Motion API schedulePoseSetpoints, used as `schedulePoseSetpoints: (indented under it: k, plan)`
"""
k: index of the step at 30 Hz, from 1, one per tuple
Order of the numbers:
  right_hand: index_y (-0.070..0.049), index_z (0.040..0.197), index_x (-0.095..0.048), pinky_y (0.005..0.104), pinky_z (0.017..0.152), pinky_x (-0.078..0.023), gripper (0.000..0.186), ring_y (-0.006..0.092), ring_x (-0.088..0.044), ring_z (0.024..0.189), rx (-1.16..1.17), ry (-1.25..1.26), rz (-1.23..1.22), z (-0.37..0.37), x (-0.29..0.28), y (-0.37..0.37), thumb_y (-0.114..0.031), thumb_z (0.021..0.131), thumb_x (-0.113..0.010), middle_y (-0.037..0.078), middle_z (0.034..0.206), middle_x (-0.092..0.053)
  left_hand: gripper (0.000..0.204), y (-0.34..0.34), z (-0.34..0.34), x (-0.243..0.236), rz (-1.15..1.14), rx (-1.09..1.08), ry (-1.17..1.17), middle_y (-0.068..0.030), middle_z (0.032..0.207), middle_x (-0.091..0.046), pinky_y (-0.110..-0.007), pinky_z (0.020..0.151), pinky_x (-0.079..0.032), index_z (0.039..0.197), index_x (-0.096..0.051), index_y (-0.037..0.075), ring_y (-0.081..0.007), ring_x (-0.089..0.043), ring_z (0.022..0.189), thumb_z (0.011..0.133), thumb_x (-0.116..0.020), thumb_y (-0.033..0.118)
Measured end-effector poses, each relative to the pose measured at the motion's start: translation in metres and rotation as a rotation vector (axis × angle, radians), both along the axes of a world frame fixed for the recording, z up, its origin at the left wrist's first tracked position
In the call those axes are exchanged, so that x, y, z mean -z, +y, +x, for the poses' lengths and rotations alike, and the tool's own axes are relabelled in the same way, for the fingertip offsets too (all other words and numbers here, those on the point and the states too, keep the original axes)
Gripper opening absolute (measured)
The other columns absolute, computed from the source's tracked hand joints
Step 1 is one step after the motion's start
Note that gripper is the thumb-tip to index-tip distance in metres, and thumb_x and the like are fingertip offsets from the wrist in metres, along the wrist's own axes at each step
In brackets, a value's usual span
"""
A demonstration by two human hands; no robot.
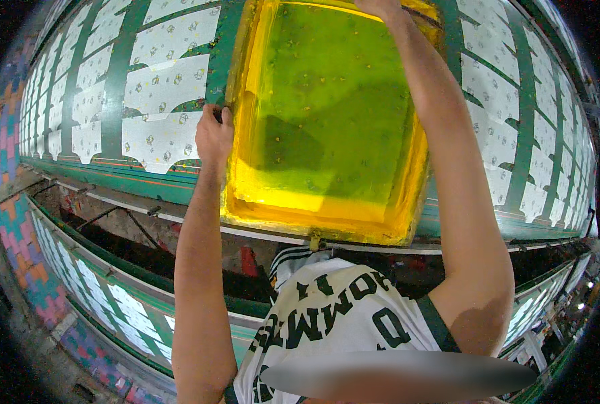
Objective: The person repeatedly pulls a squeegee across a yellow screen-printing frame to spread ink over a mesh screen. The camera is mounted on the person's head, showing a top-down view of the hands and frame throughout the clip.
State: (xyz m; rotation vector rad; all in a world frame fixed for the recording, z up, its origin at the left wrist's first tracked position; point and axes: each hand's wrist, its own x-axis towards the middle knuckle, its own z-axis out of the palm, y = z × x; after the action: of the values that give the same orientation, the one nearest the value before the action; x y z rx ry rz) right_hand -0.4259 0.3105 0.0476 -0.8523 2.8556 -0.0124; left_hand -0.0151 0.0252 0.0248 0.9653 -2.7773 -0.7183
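A large screen-printing frame [323, 232], smeared with bright yellow ink, lies on a long green table [111, 74] in front of me. Its mesh [333, 114] looks yellow-green, with small dark motifs showing across it. At the frame's left side, my left hand [215, 135] is closed on the edge, fingers curled and thumb towards the frame. My right arm reaches over the frame's right side. The right hand [381, 7] is at the far end, cut off by the picture's top, so its fingers and anything in them are hidden. Beside it runs a dark brown strip [422, 12].
White cut fabric pieces [162, 135] with small prints lie in rows on both sides of the frame. A metal rail [131, 207] runs along the table's near edge. Behind me stands another table with white pieces [128, 306]. Coloured paving [27, 249] lies at the left.
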Motion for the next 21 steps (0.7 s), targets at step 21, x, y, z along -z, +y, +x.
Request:
schedulePoseSetpoints:
  k: [21]
  plan:
    - [-0.013, 0.123, -0.071, 0.0516, 0.088, -0.059, 0.040, 0.0348, -0.070, 0.108, 0.027, -0.189, 0.084, 0.386, -0.009, 0.023, -0.011, 0.083, -0.065, 0.011, 0.114, -0.074, 0.044, -0.009, 0.009, 0.001, 0.020, 0.006, -0.008, -0.0232, 0.108, -0.074, -0.054, 0.091, -0.054, 0.117, -0.067, 0.005, -0.0443, -0.070, 0.104, 0.094, -0.057, 0.041]
